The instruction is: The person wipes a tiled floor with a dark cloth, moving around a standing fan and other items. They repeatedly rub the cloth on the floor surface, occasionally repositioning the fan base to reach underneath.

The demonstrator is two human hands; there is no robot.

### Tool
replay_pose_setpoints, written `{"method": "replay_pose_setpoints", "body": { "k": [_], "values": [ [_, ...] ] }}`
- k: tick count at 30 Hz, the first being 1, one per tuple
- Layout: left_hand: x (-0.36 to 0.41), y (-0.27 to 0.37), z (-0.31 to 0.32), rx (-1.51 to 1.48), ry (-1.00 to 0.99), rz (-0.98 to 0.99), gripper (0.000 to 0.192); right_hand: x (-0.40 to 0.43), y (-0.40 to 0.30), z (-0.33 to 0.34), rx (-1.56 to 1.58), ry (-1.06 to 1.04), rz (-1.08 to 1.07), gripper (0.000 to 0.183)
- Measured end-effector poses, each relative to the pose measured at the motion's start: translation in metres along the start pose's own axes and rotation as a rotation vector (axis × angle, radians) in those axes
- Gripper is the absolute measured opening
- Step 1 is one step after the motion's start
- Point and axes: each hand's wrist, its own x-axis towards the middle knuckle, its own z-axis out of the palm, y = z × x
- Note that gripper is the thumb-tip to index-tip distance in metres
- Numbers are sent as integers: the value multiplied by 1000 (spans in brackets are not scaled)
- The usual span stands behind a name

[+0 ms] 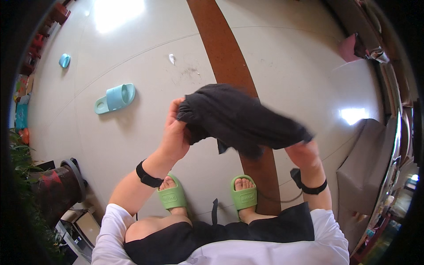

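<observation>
A black cloth garment (235,116) is stretched in the air between my two hands, over the tiled floor. My left hand (175,132) grips its gathered edge, with the thumb towards me and some fingers behind the fabric. At the other end my right hand (303,154) has hold of a lower corner; that hand is blurred and its fingers are partly hidden by the cloth. Folds hang down in the middle. The garment's exact kind cannot be made out. Both my wrists wear black straps (149,175).
Light blue slippers (116,98) lie on the floor at the left. A brown strip (228,49) crosses the pale tiles. A potted plant's dark pot (56,188) stands at the lower left, a grey-brown covered piece of furniture (361,165) at the right. A pink bin (349,48) is farther back.
</observation>
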Motion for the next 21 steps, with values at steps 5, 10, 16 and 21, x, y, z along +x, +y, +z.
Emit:
{"method": "replay_pose_setpoints", "body": {
  "k": [5, 10, 16, 21],
  "values": [
    [-4, 10, 3, -34, 67, 44, 40, -12, 22, 7, -1023, 162, -47, 57],
    [-21, -14, 15, 63, -110, -157, 49, 6, 53, 29, -976, 7, -453, 102],
    [-59, -43, 29, 4, -186, -538, 67, -34, 90, 37, 29, -30, 226, 102],
    [-68, -57, 15, 520, -358, -503, 72, -112, 116, -12, -24, 460, 308, 72]
  ]
}}
